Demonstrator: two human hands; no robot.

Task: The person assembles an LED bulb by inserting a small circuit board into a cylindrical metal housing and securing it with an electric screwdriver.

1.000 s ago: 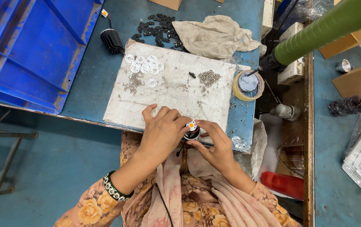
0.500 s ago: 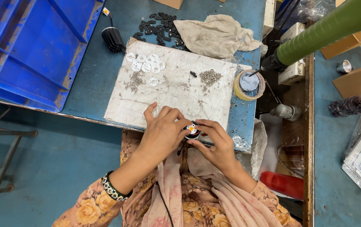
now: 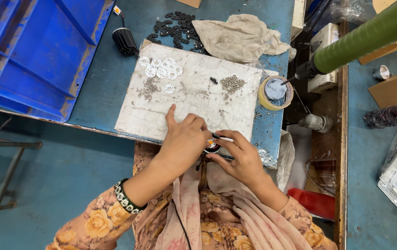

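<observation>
My left hand (image 3: pixel 185 138) and my right hand (image 3: pixel 238 156) meet at the near edge of a white work board (image 3: pixel 193 99). Between their fingertips sits a small round black part with a white and orange face (image 3: pixel 212 146). Both hands grip it; my left fingers cover most of it. A thin dark tool or wire runs under my right fingers. On the board lie several white ring-shaped discs (image 3: pixel 161 70), a pile of small screws (image 3: pixel 150 87) and a second screw pile (image 3: pixel 231 84).
A blue plastic crate (image 3: pixel 27 51) stands at the left. Black small parts (image 3: pixel 176 28), a finned black piece (image 3: pixel 124 40), a crumpled cloth (image 3: pixel 240 37) and a tape roll (image 3: pixel 275 91) surround the board. A green tube (image 3: pixel 369 34) and cardboard boxes (image 3: pixel 395 88) are at the right.
My hands stay together on the small round part at the board's near edge; the fingers have shifted only slightly around it.
</observation>
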